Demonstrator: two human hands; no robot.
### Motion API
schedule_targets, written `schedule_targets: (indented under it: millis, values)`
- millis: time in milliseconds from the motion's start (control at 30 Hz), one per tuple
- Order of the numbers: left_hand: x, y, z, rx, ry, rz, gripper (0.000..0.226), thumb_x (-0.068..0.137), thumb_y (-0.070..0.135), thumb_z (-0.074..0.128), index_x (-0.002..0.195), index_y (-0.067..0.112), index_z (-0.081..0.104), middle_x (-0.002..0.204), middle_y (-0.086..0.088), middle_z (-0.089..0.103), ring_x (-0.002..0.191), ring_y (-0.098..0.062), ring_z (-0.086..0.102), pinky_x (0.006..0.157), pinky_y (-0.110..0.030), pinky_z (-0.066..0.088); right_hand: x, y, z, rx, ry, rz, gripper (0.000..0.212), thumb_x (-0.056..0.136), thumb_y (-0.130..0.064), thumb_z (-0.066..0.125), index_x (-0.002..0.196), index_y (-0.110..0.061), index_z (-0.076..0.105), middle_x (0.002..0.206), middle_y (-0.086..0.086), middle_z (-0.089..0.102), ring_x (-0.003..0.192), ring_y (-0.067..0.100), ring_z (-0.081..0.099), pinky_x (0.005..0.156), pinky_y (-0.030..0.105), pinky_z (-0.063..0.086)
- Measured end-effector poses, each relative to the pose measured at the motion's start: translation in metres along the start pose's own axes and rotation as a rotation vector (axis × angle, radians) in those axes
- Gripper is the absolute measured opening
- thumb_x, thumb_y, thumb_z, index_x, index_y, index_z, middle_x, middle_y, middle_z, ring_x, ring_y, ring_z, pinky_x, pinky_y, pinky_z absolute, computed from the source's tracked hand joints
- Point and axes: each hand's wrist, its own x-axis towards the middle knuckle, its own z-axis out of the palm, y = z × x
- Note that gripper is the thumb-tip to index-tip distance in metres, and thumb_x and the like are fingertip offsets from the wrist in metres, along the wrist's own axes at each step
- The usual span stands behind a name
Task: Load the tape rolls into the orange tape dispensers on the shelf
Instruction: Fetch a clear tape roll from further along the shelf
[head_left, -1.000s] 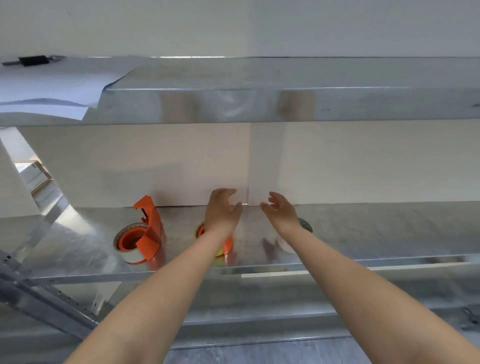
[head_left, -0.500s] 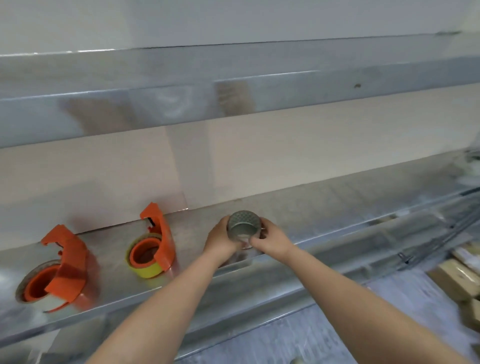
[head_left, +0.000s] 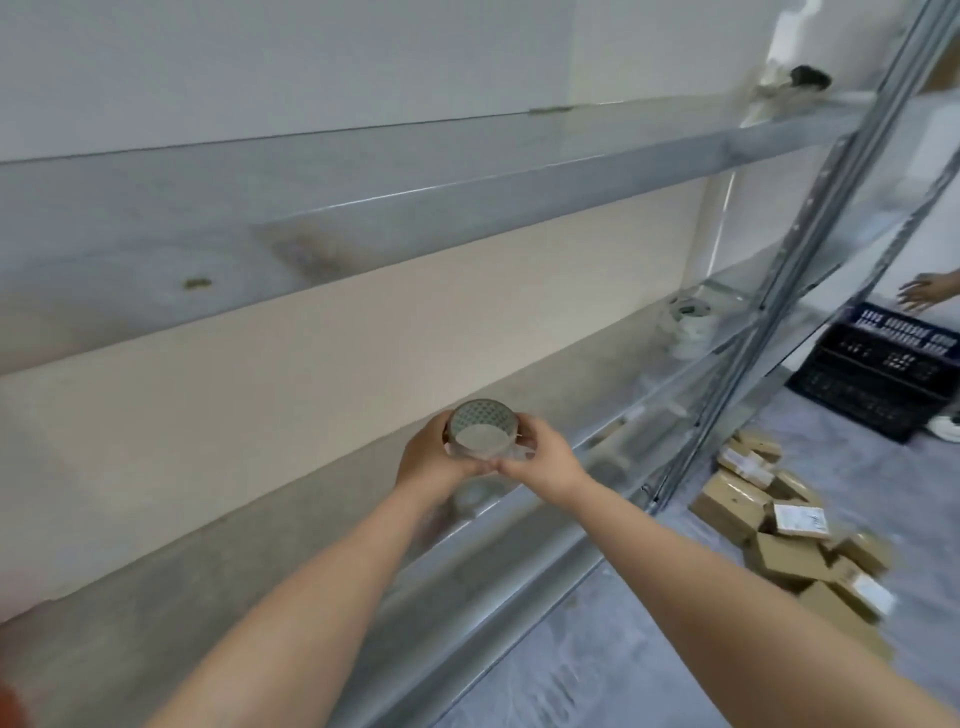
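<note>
The tape roll (head_left: 480, 428) was held in both hands just above the metal shelf (head_left: 311, 519). The left hand (head_left: 431, 462) curled its fingers round the roll's left side, and the right hand (head_left: 540, 462) pinched its right edge, perhaps at the loose end of the tape. Such a roll is probably light and stiff, but its clear outer face should be smooth and a little slippery. A good hold would be across the rims or through the core. No orange dispenser was in view. A black crate (head_left: 878, 379) stood on the floor at the right, and what it held could not be told. Brown parcels (head_left: 779, 514) lay near it.
</note>
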Motion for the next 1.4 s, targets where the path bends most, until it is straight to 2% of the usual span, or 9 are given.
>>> schedule_targets:
  millis: [133,300,467,600,767,967,1067,1300,1400]
  values:
    - [0.040,0.032,0.057,0.011,-0.070,0.060,0.071,0.053,0.021,0.088,0.117,0.020,0.058,0.107,0.005,0.065,0.102,-0.014,0.061,0.089,-0.027,0.048,0.026,0.027,-0.067,-0.002,0.059,0.013,0.068,0.070,-0.013,0.078,0.130,-0.007,0.046,0.127,0.011,0.059,0.118,0.023,0.055,0.096,0.027,0.042]
    - [0.077,0.053,0.108,0.038,-0.108,0.078,0.072,0.055,0.022,0.087,0.120,0.018,0.057,0.114,0.001,0.066,0.106,-0.016,0.061,0.091,-0.026,0.047,0.054,0.056,-0.114,0.025,0.077,0.046,0.063,0.073,-0.006,0.075,0.129,-0.006,0.047,0.127,0.013,0.059,0.118,0.024,0.055,0.090,0.024,0.040]
    - [0.117,0.065,0.142,0.029,-0.145,0.087,0.073,0.052,0.024,0.088,0.119,0.022,0.057,0.105,0.009,0.064,0.103,-0.013,0.061,0.093,-0.030,0.049,0.090,0.078,-0.143,0.036,0.113,0.045,0.061,0.074,-0.003,0.073,0.130,-0.006,0.047,0.127,0.013,0.059,0.118,0.025,0.056,0.092,0.023,0.040]
    - [0.157,0.076,0.168,0.005,-0.196,0.101,0.085,0.038,0.041,0.083,0.116,0.021,0.058,0.111,0.002,0.069,0.104,-0.017,0.064,0.094,-0.036,0.052,0.124,0.091,-0.171,-0.012,0.109,0.050,0.064,0.074,-0.005,0.073,0.132,-0.005,0.044,0.130,0.014,0.057,0.118,0.024,0.056,0.099,0.028,0.043]
    - [0.204,0.088,0.202,-0.016,-0.213,0.078,0.067,0.062,0.008,0.079,0.125,0.007,0.054,0.122,-0.012,0.064,0.112,-0.027,0.062,0.099,-0.039,0.049,0.171,0.104,-0.211,-0.094,0.068,0.083,0.071,0.075,-0.010,0.072,0.137,-0.005,0.037,0.134,0.013,0.054,0.119,0.024,0.055,0.099,0.028,0.044]
    - [0.232,0.096,0.234,-0.004,-0.195,0.044,0.064,0.064,0.004,0.077,0.124,0.006,0.054,0.121,-0.012,0.065,0.110,-0.028,0.062,0.098,-0.042,0.049,0.200,0.122,-0.235,-0.108,0.055,0.111,0.076,0.075,-0.012,0.073,0.139,-0.008,0.032,0.136,0.013,0.052,0.120,0.025,0.054,0.100,0.031,0.044]
    - [0.236,0.102,0.253,-0.014,-0.160,0.022,0.064,0.063,0.007,0.075,0.123,0.008,0.052,0.121,-0.011,0.064,0.111,-0.028,0.061,0.098,-0.044,0.049,0.212,0.131,-0.249,-0.081,0.027,0.131,0.082,0.075,-0.011,0.073,0.142,-0.009,0.025,0.139,0.013,0.048,0.124,0.025,0.050,0.101,0.031,0.042]
    - [0.250,0.115,0.292,-0.008,-0.069,-0.069,0.058,0.068,0.005,0.075,0.121,0.006,0.053,0.120,-0.012,0.064,0.110,-0.029,0.062,0.096,-0.042,0.050,0.245,0.156,-0.282,-0.087,-0.142,0.106,0.074,0.077,-0.008,0.070,0.138,-0.006,0.029,0.137,0.015,0.049,0.122,0.025,0.051,0.092,0.026,0.045]
    - [0.247,0.123,0.306,0.115,-0.029,-0.143,0.059,0.068,0.009,0.076,0.122,0.007,0.053,0.123,-0.011,0.063,0.112,-0.028,0.060,0.092,-0.030,0.048,0.257,0.164,-0.296,-0.108,-0.283,0.114,0.083,0.078,-0.009,0.069,0.144,-0.010,0.017,0.142,0.015,0.042,0.126,0.028,0.047,0.098,0.033,0.045]
